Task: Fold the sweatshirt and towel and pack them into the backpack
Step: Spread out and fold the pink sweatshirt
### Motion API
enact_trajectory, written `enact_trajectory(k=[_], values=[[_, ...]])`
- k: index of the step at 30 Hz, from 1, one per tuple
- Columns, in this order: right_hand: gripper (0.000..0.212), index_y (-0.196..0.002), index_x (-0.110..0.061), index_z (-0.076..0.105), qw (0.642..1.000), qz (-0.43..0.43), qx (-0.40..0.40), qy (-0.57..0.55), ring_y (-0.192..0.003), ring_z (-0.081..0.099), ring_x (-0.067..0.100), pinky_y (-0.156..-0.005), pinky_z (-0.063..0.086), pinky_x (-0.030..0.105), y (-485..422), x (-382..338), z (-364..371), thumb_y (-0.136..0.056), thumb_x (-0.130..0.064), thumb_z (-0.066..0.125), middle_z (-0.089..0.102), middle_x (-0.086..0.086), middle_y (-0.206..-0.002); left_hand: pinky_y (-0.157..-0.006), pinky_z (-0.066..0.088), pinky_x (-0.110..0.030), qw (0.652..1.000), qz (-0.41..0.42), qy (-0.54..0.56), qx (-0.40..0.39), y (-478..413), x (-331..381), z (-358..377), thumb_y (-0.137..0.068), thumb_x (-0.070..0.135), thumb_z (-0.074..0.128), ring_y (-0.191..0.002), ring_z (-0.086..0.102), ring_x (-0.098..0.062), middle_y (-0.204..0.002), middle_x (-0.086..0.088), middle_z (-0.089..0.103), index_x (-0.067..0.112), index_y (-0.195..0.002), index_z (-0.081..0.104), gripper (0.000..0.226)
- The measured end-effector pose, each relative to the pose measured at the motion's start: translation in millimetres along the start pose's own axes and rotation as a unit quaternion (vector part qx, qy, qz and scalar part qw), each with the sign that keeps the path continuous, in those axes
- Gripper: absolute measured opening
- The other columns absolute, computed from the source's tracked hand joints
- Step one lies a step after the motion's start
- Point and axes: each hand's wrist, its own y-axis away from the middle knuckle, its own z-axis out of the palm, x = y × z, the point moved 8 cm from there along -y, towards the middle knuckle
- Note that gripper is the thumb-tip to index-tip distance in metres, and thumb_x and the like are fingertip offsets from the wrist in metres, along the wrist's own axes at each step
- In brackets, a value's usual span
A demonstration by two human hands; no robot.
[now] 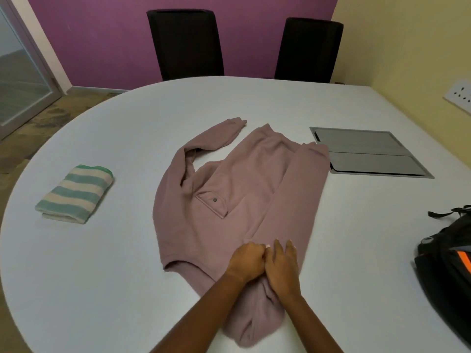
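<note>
**Operator:** While my left hand and right hand sit side by side on the sweatshirt, log this: right fingers straight, close together, flat on the cloth; left fingers curled, knuckles up.

**Checker:** Left pinching a fold?

**Operator:** Cannot tell. Sweatshirt lies under my fingers and spreads beyond the tips. Folded striped towel: well left of them. Backpack: well right, at the table edge.

Worktop: white, rounded. Bearing: mauve sweatshirt, spread centrally; folded striped towel, left; black backpack, right edge; grey inset cable hatch, far right.
</note>
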Motion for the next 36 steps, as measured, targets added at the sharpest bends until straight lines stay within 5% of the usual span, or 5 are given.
enact_trajectory(k=[7,13,24,29,36], values=[[0.140,-0.149,-0.021,0.005,0.987,0.004,-0.056,0.149,-0.143,-0.004,0.037,-0.114,0.006,0.050,10.4,11.9,22.3,-0.031,-0.082,-0.038,-0.006,0.021,-0.155,-0.104,0.031,-0.036,0.985,0.023,-0.171,0.027,-29.0,-63.3,-43.2,-0.097,0.030,0.033,-0.129,0.039,-0.027,-0.141,-0.013,0.040,0.013,-0.139,0.035,0.045],[0.088,-0.118,-0.014,0.064,0.981,-0.034,-0.069,0.180,-0.105,0.058,0.049,-0.070,0.045,0.067,-8.5,15.3,42.6,-0.087,-0.065,-0.001,0.059,0.028,-0.119,-0.117,0.014,-0.039,0.961,-0.114,-0.238,-0.079,-15.4,-154.0,-33.5,-0.095,0.054,0.027,-0.144,0.012,-0.028,-0.158,-0.012,0.002,0.021,-0.150,0.000,0.069],[0.136,-0.146,-0.034,-0.006,0.950,-0.126,-0.104,0.267,-0.144,-0.012,0.030,-0.112,0.004,0.056,-63.9,12.0,9.1,-0.025,-0.086,-0.036,-0.015,0.007,-0.156,-0.101,0.037,-0.033,0.952,-0.185,-0.242,-0.030,21.5,-157.2,-26.5,-0.078,0.080,0.021,-0.128,0.040,-0.036,-0.143,-0.033,0.028,0.006,-0.149,0.001,0.104],[0.085,-0.145,-0.038,-0.007,0.930,-0.110,-0.113,0.332,-0.144,-0.010,0.030,-0.112,0.009,0.057,-91.7,18.6,-19.0,-0.073,-0.082,0.001,-0.013,-0.001,-0.157,-0.077,0.041,-0.031,0.971,-0.090,-0.213,-0.053,23.5,-116.3,-21.0,-0.020,0.089,-0.030,-0.102,0.058,-0.027,-0.114,-0.018,0.060,-0.005,-0.143,0.022,0.163],[0.057,-0.148,-0.024,-0.002,0.903,-0.007,-0.026,0.429,-0.143,-0.006,0.036,-0.110,0.013,0.060,-106.1,39.1,-61.0,-0.099,-0.019,0.027,-0.011,0.006,-0.156,-0.048,0.016,-0.022,0.982,0.075,-0.175,0.008,22.6,-3.7,4.5,-0.074,0.074,-0.019,-0.035,0.052,-0.013,-0.041,0.002,0.054,0.019,-0.052,0.059,0.098]])
